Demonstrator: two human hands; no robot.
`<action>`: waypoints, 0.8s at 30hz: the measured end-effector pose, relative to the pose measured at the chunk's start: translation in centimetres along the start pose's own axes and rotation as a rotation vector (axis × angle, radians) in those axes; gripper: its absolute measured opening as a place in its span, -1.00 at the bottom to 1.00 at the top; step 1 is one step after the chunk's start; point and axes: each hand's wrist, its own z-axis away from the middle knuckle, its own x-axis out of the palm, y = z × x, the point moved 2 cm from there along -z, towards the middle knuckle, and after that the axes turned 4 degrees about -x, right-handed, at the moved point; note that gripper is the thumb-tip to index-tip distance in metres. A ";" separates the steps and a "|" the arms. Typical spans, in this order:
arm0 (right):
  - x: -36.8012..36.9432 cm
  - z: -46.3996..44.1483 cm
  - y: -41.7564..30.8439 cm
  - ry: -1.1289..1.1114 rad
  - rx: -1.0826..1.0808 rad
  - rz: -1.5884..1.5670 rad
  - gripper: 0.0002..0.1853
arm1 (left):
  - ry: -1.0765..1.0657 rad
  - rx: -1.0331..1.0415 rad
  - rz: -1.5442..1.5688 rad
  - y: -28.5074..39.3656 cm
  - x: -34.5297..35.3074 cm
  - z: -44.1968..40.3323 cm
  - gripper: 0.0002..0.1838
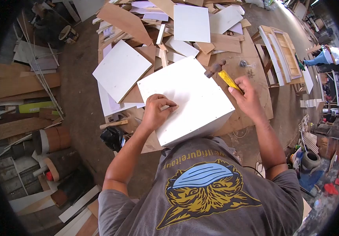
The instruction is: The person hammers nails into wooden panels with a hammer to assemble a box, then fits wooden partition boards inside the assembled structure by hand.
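A white box-like panel piece [201, 98] stands close against my body, its flat top facing up. Small dark dots run along the edges of that top. My left hand [157, 111] rests on its left part, thumb and fingertips pinched together; whatever they pinch is too small to make out. In my right hand [248, 96], fingers wrap around the yellow handle of a hammer [228, 80]. The rusty hammer head is raised over the right far edge of the white top, apart from it.
Loose white and brown boards [192, 23] pile up at the worktable's far side. A wooden-handled tool [114, 124] and a black plastic bag [112, 137] lie at left. Framed panels [281, 55] stand on the right, with another person [327, 56] beyond. Offcuts [24, 82] line the left floor.
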 end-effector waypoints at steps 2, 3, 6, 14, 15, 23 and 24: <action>0.6 0.0 -1.1 -0.015 -0.036 -0.034 -0.73 | 0.013 0.045 -0.018 -0.3 0.1 0.0 -0.87; 0.8 0.0 -1.6 -0.044 -0.006 -0.026 -0.72 | 0.004 0.091 -0.033 -0.5 0.2 -0.2 -0.87; 1.3 0.1 -3.1 -0.130 0.039 0.014 -0.72 | -0.018 0.096 -0.047 -0.3 0.0 -0.2 -0.89; 2.7 -0.1 -5.0 -0.221 -0.056 0.071 -0.71 | -0.070 -0.075 0.196 -1.2 0.8 0.0 -0.88; 2.8 -0.1 -5.1 -0.223 -0.050 0.068 -0.71 | -0.076 -0.072 0.204 -1.3 0.8 0.1 -0.86; 3.5 -0.2 -4.6 -0.265 -0.091 0.094 -0.73 | -0.039 0.067 0.144 -1.4 0.7 -0.2 -0.86; 3.5 -0.2 -4.7 -0.269 -0.079 0.088 -0.74 | -0.077 -0.040 0.212 -1.7 0.8 0.1 -0.87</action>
